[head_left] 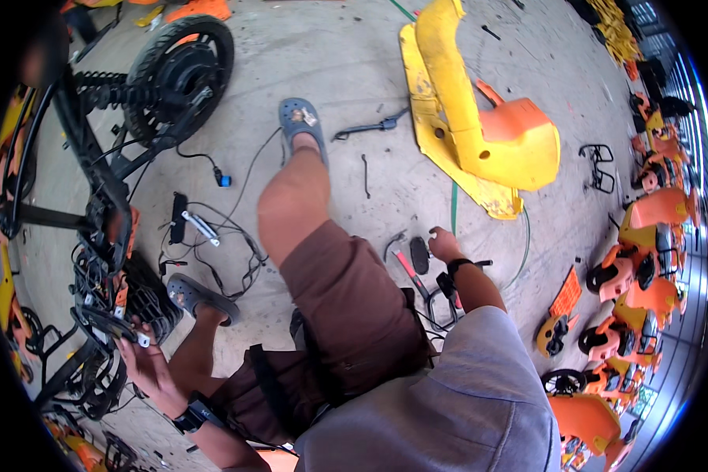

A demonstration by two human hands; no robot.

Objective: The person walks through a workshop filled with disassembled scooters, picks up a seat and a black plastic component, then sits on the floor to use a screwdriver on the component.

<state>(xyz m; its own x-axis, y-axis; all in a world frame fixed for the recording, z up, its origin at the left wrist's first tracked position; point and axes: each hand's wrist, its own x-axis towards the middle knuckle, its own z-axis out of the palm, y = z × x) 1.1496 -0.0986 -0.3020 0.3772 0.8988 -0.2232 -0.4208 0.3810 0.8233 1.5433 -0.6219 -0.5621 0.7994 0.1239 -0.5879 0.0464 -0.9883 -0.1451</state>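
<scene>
My left hand (pixel 151 368) is raised beside the black scooter frame (pixel 94 185). Its fingers close around a slim dark part with a pale metal end (pixel 143 340), whose exact kind I cannot make out. On the right, my right hand (pixel 445 245) reaches down over the floor with bent fingers apart, and nothing shows in it. Closest to it lies a black oval mirror (pixel 420 256). A tool with a red handle (pixel 404 264) is just left of the mirror. Below my right wrist, several dark rods (pixel 440 311) are partly hidden by my arm.
A rear wheel (pixel 182 77) is mounted on the frame. Cables (pixel 248 263) and a silver-and-black bar (pixel 200 228) lie by my feet. A wrench (pixel 366 176) and a yellow body panel (pixel 448 118) lie ahead. Orange and yellow scooters (pixel 645 291) line the right side.
</scene>
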